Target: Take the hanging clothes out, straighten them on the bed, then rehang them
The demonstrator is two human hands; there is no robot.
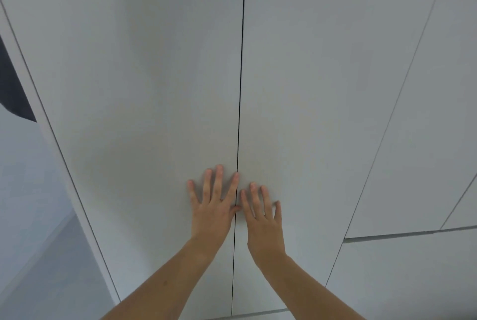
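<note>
Two tall white wardrobe doors fill the view, both closed, with a thin dark seam between them. My left hand point(213, 203) lies flat on the left door point(154, 87), fingers spread, index finger and thumb right at the seam. My right hand point(260, 212) lies flat on the right door point(322, 87), fingers apart, just right of the seam. Neither hand holds anything. No clothes, hangers or bed are visible; the wardrobe's inside is hidden behind the doors.
More white cabinet panels point(426, 139) continue to the right, with a lower panel point(400, 281) beneath. A white wall point(25, 190) runs on the left, and a dark grey shape point(13, 87) shows at the left edge.
</note>
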